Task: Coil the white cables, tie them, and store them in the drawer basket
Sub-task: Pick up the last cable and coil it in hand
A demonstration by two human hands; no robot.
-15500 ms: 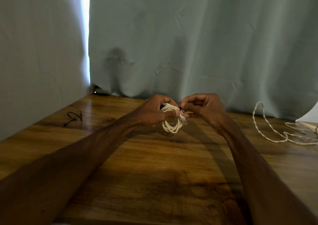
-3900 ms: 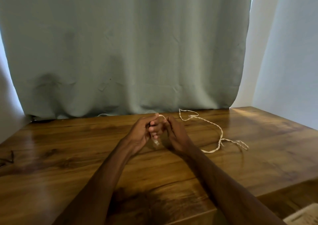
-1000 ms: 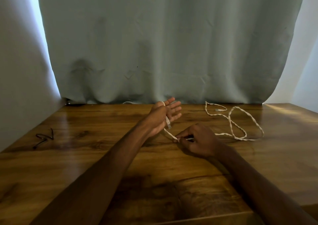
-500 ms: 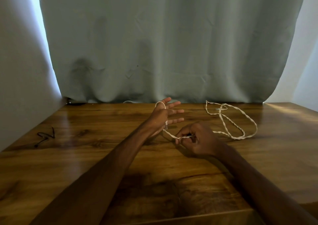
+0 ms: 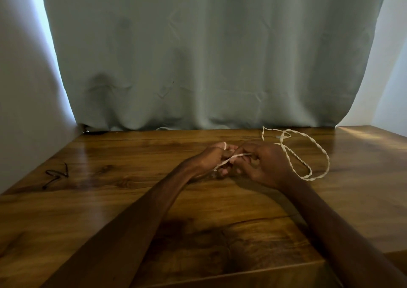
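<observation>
— The right hand [image 5: 266,164] has come up against the left hand [image 5: 214,158]. Both now grip the white cable [image 5: 239,155].
— So another turn goes round those fingers. Coiling's barely begun, I'd say. Most of it lies loose on the table [image 5: 132,199] beyond them.

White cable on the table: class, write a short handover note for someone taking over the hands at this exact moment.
Left hand: holds the white cable, one turn looped over a finger.
Right hand: pinches the cable right beside the left hand.
Things: the remaining cable lies in loose loops on the table, to the right; a thin black strip, maybe a tie, lies far left. Drawer basket not in view.
Done: coil barely started.
Left: wind the coil, tie it, store it.
</observation>
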